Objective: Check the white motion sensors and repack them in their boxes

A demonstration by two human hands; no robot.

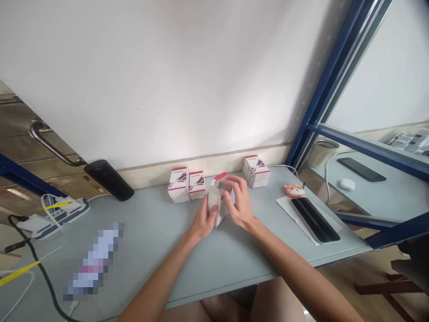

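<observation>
A small white-and-red cardboard box (214,200) is held upright above the desk, its red-edged top flap raised. My left hand (202,218) wraps round its lower left side, thumb across the front. My right hand (240,202) has its fingers bent over the top of the box at the flap, with the thumb close by. What lies inside the box cannot be seen. Just behind and to the left stand a pair of similar boxes (178,184), side by side. Another group of these boxes (257,171) stands to the right, near the wall.
On the grey desk (174,250), a black cylinder (109,180) and a power strip (62,217) with cables stand left, near a blurred phone-like object (95,259). To the right are a dark phone (315,220) on white paper, an orange animal-shaped case (295,191) and a blue frame (310,120).
</observation>
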